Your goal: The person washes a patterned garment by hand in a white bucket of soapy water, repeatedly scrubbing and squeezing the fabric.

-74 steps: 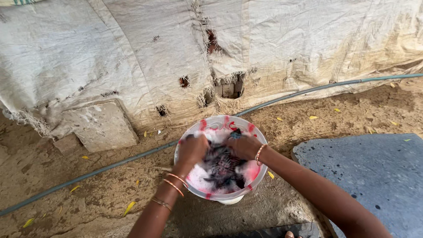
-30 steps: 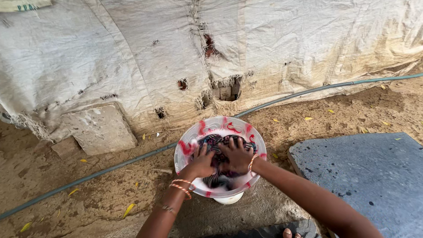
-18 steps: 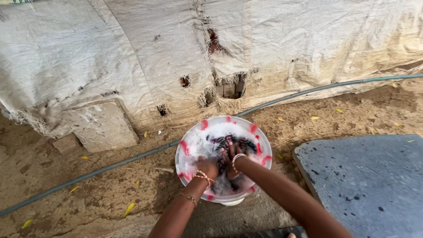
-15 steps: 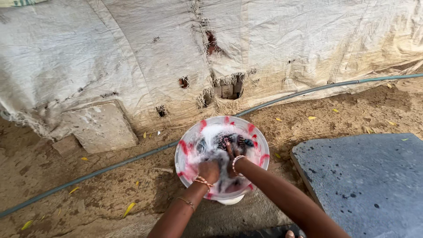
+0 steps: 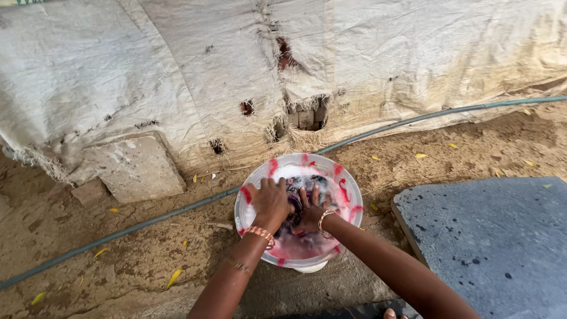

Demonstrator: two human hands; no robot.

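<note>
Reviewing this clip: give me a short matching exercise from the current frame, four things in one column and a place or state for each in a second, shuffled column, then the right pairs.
Things:
1. dark cloth
2. hose
3. grey stone slab
4. pale stone block

Places or states:
A. leans against the torn sacking wall, left of the basin
B. lies flat on the ground to the right of the basin
C. sits in soapy water in the basin, under the left hand and right hand
D. runs along the dirt behind the basin

Pairs: 1-C, 2-D, 3-B, 4-A
</note>
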